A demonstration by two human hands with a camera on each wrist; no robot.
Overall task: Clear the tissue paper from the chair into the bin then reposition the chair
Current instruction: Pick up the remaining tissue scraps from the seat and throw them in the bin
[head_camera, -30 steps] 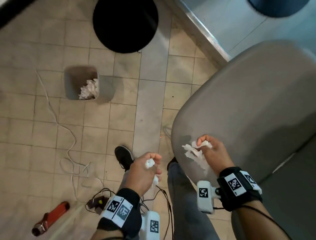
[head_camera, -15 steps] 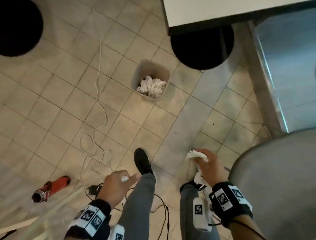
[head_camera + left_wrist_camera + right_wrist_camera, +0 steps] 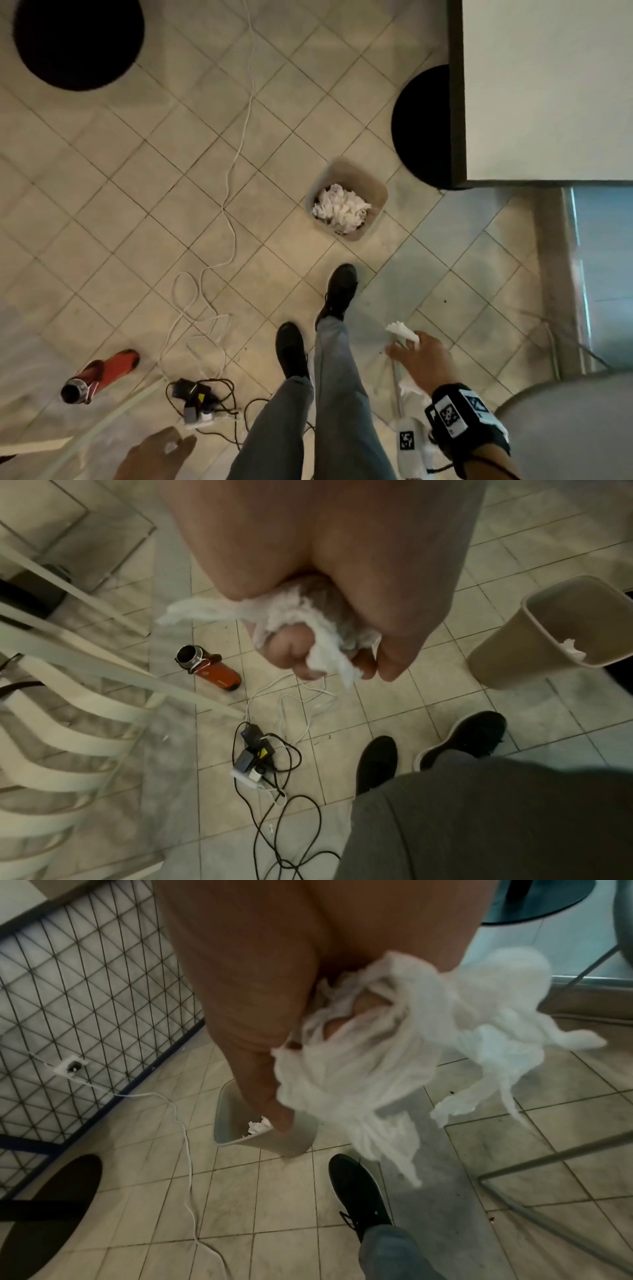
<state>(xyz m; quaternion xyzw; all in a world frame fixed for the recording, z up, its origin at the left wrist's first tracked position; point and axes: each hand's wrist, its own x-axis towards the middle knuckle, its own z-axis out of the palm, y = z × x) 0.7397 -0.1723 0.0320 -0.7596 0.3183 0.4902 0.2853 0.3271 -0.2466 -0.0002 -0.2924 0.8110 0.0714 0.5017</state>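
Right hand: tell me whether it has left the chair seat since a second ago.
Yes. The right hand left the chair seat, now over floor tiles, nearer the bin.

The chair point(image 3: 565, 428) is cut off at the head view's lower right corner, only part of its seat showing. The left hand point(image 3: 156, 455) is cropped by the bottom edge and blurred. A white table point(image 3: 548, 89) at far right hides part of a black round base point(image 3: 423, 126). The bin's point(image 3: 346, 198) bottom is buried under tissue.
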